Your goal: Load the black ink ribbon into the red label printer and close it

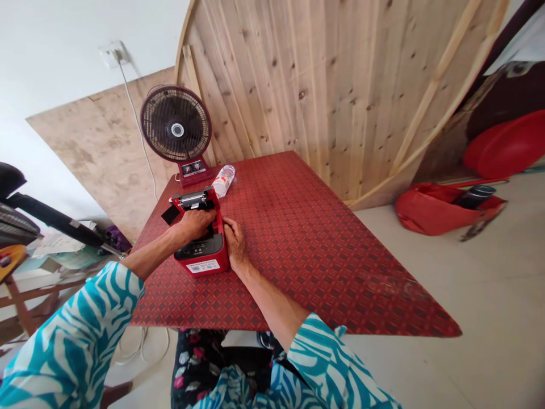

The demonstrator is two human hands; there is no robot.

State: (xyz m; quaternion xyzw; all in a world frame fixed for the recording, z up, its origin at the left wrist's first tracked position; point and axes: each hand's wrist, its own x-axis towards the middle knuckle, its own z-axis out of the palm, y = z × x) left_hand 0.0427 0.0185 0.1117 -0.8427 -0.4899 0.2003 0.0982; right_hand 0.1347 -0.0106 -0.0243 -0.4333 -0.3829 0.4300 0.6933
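Note:
A red and black label printer [223, 262] rests on the table, its lid [193, 200] raised at the back and a white label with print on its front. My left hand [196, 224] reaches down into the open compartment; its fingertips are hidden inside, and what they touch I cannot make out. Along the printer's right side lies my right hand [237, 245], its fingers curled against the red casing and holding it. A black flap or piece [171, 215] sticks out at the left of the lid.
Behind the printer stand a dark red fan [176, 129] and a clear plastic bottle [224, 179] lying on the red patterned table [332, 255]. Wooden boards [306, 79] lean at the back. A red bag [430, 213] sits on the floor at right; a power cord [135, 113] hangs at left.

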